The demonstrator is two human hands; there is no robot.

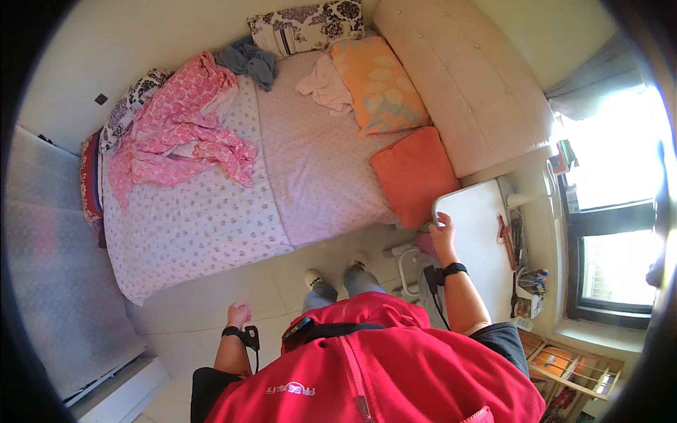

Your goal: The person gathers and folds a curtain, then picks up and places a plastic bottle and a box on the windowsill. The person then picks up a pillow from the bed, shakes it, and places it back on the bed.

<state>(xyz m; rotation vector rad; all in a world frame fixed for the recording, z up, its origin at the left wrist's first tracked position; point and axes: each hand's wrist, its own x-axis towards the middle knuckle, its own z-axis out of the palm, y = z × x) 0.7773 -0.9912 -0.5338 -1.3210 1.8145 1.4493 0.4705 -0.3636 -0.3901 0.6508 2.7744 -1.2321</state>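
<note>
My right hand (443,241) is at the rounded near-left corner of a white desk (474,211). Its fingers are bent but apart, and they appear to touch the desk's edge without holding anything. Low on my left side hangs my left hand (240,314), its fingers curled in and nothing seen in it. Ahead of me stands a bed (310,183) with a pale patterned sheet. An orange-red cushion (417,176) lies at its corner closest to the desk. A crumpled pink patterned cloth (187,130) is spread over the far left of the bed.
A yellow-orange pillow (381,84), a black-and-white pillow (310,27) and a grey cloth (248,62) lie on the bed by the padded headboard (465,77). Past the desk is a bright window (617,261). A wooden rack (571,366) stands at right, a translucent-covered cabinet (63,261) at left.
</note>
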